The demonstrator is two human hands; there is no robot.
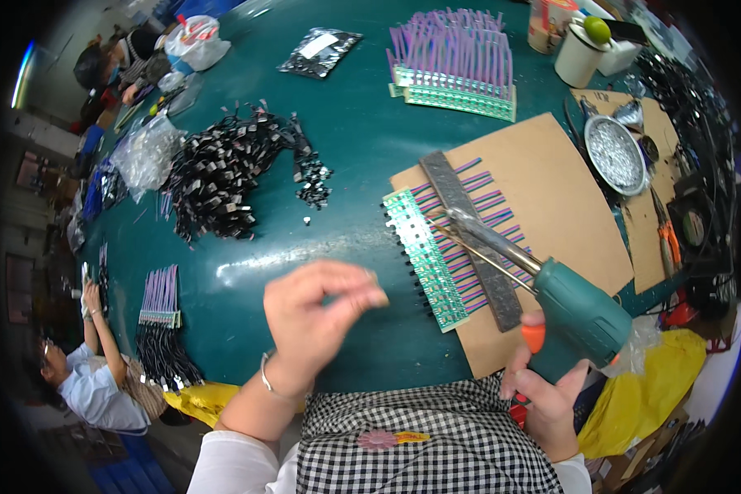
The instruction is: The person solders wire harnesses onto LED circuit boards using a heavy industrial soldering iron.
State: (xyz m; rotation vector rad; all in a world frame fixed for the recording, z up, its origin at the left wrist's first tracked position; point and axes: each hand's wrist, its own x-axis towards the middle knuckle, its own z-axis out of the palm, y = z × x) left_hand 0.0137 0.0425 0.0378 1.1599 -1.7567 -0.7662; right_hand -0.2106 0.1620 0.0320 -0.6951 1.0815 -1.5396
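My right hand [547,391] grips a green soldering gun [580,313] with an orange trigger. The gun's metal tip points at a green circuit board panel [426,259], at or just above its right edge. From that edge purple and dark ribbon wires [490,216] run beneath a dark metal bar [473,243] that lies across them. Small black parts line the panel's left edge. Left of the panel and apart from it is my left hand [321,309], thumb and fingers pinched together. Whatever sits in the pinch, if anything, is too small to make out.
Brown cardboard [560,198] lies under the wires. A heap of black cables [226,169] is at the left, a wired board stack [457,90] at the back. On the right are a bowl of silvery bits [615,154] and orange-handled pliers [668,245]. A co-worker [99,370] works far left.
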